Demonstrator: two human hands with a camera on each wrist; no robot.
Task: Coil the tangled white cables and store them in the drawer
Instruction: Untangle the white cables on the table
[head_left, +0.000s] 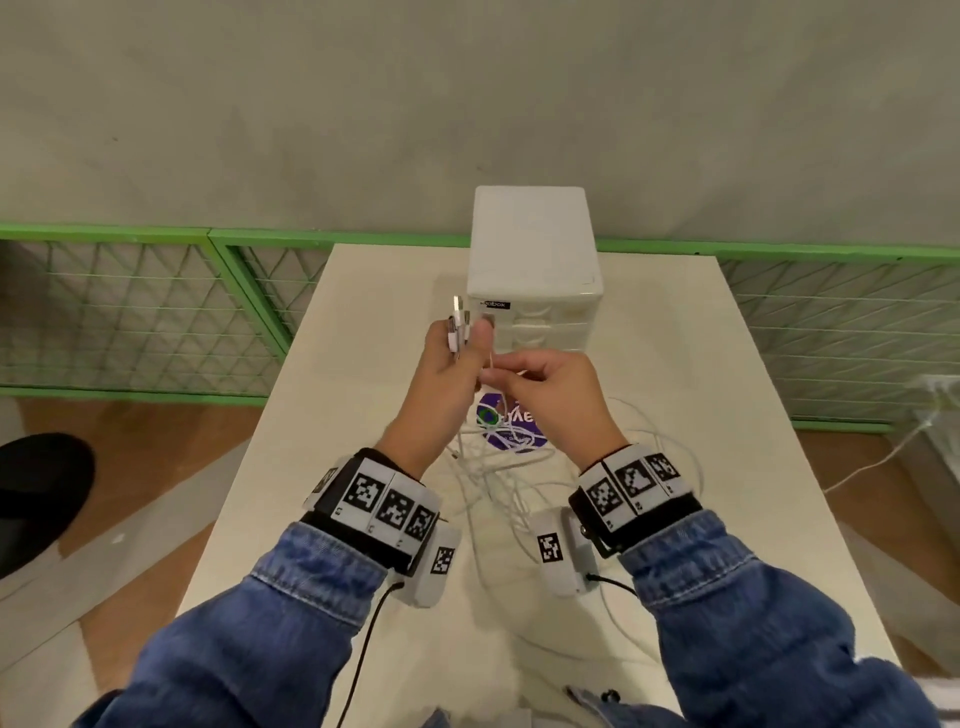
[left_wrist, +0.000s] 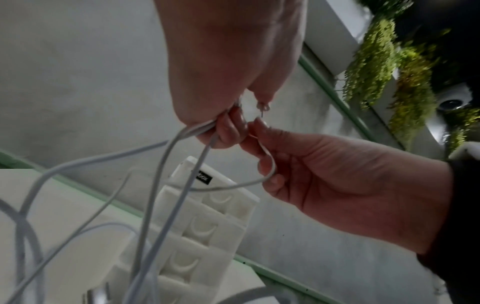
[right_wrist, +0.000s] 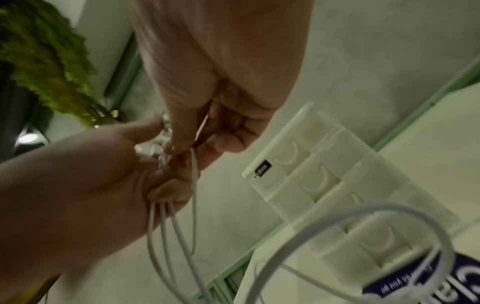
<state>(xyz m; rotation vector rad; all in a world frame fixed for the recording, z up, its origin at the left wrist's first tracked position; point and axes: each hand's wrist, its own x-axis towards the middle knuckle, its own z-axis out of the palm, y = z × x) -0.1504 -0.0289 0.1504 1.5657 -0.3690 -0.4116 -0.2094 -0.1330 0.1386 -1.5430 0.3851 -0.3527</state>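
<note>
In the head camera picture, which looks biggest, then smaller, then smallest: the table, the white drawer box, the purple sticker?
1. Table, clearly biggest.
2. White drawer box.
3. Purple sticker, smallest, though hands and cables hide part of it.

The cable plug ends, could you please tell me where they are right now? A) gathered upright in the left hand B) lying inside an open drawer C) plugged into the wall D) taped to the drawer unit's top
A: the left hand grips the cable plug ends upright, above the table and in front of the closed drawer unit.
</note>
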